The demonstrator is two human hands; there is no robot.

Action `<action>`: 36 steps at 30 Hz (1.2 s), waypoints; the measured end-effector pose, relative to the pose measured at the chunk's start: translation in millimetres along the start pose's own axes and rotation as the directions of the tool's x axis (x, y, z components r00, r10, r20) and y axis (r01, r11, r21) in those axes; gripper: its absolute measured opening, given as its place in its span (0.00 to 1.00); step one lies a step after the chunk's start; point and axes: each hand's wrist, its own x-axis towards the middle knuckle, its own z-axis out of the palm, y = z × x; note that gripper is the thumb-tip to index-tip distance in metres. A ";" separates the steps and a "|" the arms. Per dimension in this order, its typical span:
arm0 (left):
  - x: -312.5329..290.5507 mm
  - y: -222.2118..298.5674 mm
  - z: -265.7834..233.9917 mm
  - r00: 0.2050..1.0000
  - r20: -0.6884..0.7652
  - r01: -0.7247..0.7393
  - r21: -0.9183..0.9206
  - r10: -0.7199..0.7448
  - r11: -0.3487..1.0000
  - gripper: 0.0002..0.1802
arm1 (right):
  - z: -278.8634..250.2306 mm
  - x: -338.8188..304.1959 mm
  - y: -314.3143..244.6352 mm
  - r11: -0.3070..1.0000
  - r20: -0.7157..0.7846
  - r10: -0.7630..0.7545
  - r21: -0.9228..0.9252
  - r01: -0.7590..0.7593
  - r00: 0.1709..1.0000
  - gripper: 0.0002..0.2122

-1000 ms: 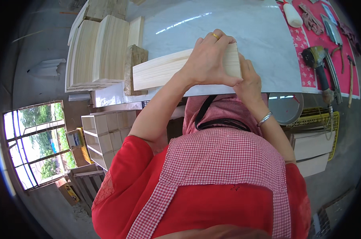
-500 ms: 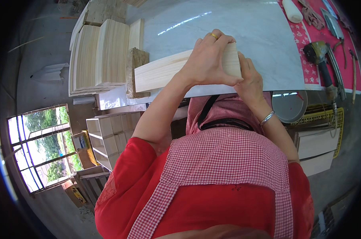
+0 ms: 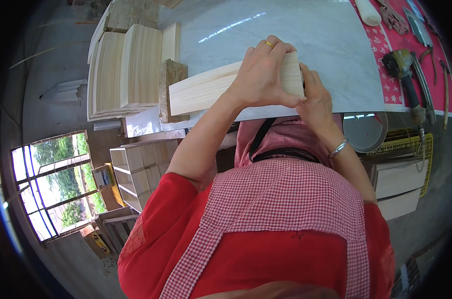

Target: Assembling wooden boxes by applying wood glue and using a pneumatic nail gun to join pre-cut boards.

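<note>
A long pale wooden board [image 3: 201,88] lies on the worktable, its left end close against a rough wooden block [image 3: 172,89]. My left hand [image 3: 263,72] spans the board near its right end, fingers over the far edge and thumb at the near edge. At that right end is my right hand [image 3: 316,97], its fingers curled against the end face. Whether anything small sits in the right hand's fingers is hidden by the board. Whether the board is one piece or several stacked layers cannot be made out.
Stacks of thin wooden boards [image 3: 108,72] stand at the left of the grey worktable [image 3: 330,30]. On a red patterned cloth [image 3: 385,79] at the right lie a nail gun [image 3: 404,74], a white roll [image 3: 367,12] and hand tools. A round metal pan [image 3: 365,133] is below the table edge.
Both hands keep their hold at the board's right end. The whole view has shifted very slightly; nothing else has visibly moved.
</note>
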 end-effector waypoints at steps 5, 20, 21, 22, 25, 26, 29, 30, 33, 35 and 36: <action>-1.8 -0.3 -0.6 1.000 0.007 0.018 0.006 -0.018 1.000 0.48 | -33.9 12.3 -11.6 0.948 0.130 -0.001 0.314 -0.040 0.992 0.45; -0.5 0.1 0.2 0.999 0.020 0.027 -0.003 -0.027 1.000 0.49 | -63.0 7.0 -3.8 0.710 0.216 -0.092 0.699 -0.088 0.972 0.32; -0.6 0.3 -0.1 1.000 0.018 0.026 -0.003 -0.026 1.000 0.49 | -55.4 8.3 -2.9 0.699 0.144 -0.077 0.713 -0.050 0.987 0.28; -0.4 0.4 -0.1 0.999 0.021 0.026 -0.002 -0.026 1.000 0.49 | -49.6 10.9 -1.5 0.690 0.071 -0.061 0.724 -0.009 0.996 0.25; 0.3 1.6 -0.2 0.999 0.023 0.024 0.006 -0.024 1.000 0.48 | -35.7 29.7 7.1 0.647 0.075 -0.008 0.761 -0.052 0.997 0.21; -0.1 1.4 0.2 0.999 0.025 0.022 0.008 -0.023 1.000 0.48 | -32.6 36.9 10.8 0.625 0.078 0.017 0.777 -0.071 0.997 0.19; -1.9 -1.3 1.3 1.000 0.022 0.013 0.027 -0.014 1.000 0.48 | -31.2 59.7 27.2 0.612 0.327 -0.014 0.750 -0.251 0.945 0.17; -1.1 -0.8 0.8 1.000 0.023 0.010 0.029 -0.011 1.000 0.48 | -31.6 64.8 31.7 0.609 0.445 -0.031 0.719 -0.336 0.895 0.17; -1.4 0.8 -0.7 0.998 0.045 0.032 0.015 -0.033 0.999 0.48 | -29.3 70.9 38.2 0.578 0.521 -0.048 0.710 -0.401 0.852 0.16; -1.4 1.7 -1.5 0.998 0.050 0.035 0.018 -0.036 0.999 0.48 | -27.7 73.3 41.1 0.562 0.558 -0.056 0.703 -0.436 0.828 0.16; -1.2 2.2 -1.8 0.998 0.053 0.037 0.018 -0.038 0.999 0.48 | -27.6 74.6 42.0 0.553 0.558 -0.067 0.710 -0.435 0.827 0.16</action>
